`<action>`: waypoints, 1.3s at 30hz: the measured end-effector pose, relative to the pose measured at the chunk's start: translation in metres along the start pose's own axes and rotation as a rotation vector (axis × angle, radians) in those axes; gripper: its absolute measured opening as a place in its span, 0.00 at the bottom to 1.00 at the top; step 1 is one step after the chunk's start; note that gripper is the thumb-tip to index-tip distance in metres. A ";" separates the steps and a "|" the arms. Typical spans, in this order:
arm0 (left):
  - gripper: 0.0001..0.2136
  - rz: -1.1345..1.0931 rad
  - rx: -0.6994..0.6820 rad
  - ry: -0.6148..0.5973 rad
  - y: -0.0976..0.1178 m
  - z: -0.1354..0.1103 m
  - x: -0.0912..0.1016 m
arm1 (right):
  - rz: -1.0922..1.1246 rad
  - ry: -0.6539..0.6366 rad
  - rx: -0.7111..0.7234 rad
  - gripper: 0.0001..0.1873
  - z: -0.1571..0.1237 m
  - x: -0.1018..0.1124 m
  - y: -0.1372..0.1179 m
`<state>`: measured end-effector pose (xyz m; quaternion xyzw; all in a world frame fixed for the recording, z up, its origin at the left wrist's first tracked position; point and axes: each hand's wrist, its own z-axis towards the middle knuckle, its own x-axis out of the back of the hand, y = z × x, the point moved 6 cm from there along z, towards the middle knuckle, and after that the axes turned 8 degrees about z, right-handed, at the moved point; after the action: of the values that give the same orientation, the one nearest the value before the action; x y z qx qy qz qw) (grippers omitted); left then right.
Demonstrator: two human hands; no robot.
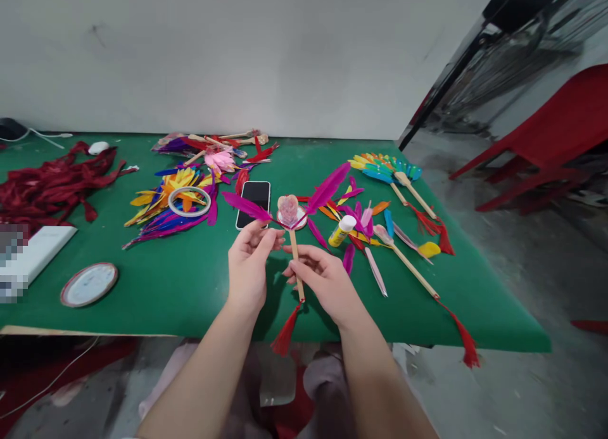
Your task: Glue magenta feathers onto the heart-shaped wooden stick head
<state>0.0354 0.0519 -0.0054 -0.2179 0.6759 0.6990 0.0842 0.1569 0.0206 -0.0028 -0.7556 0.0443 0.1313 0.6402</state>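
My right hand (325, 277) is closed around the wooden handle of a small feather fan (294, 252), held upright above the table's front. The fan has a pale heart-shaped head with a pink pattern, and a red tassel (286, 331) hangs from its lower end. Two magenta feathers (327, 189) spread from the head, one to each side. My left hand (251, 261) is closed at the fan's left, its fingertips close together just under the left magenta feather (249, 206). Whether they grip its quill is hidden. Behind the head shows a white round piece (300, 218).
Right of my hands lie a glue stick (341, 231), loose feathers, another tasselled handle (413, 269) and finished-looking feather fans (387, 170). A phone (254, 198), feather pile, tape roll (189, 201), round lid (89, 285) and dark red ribbons (52, 182) are leftward on the green table (190, 299).
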 end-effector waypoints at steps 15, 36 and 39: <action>0.11 0.040 0.004 -0.018 0.001 0.002 0.001 | 0.179 -0.043 -0.013 0.16 0.001 -0.005 0.004; 0.09 0.163 -0.043 -0.072 -0.005 -0.008 -0.008 | 0.048 0.206 0.106 0.12 -0.001 0.014 -0.003; 0.09 0.190 -0.058 -0.088 -0.006 -0.010 -0.010 | 0.065 0.238 0.126 0.14 -0.001 0.014 -0.005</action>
<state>0.0487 0.0440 -0.0070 -0.1240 0.6688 0.7319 0.0408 0.1722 0.0220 -0.0014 -0.7224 0.1524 0.0584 0.6719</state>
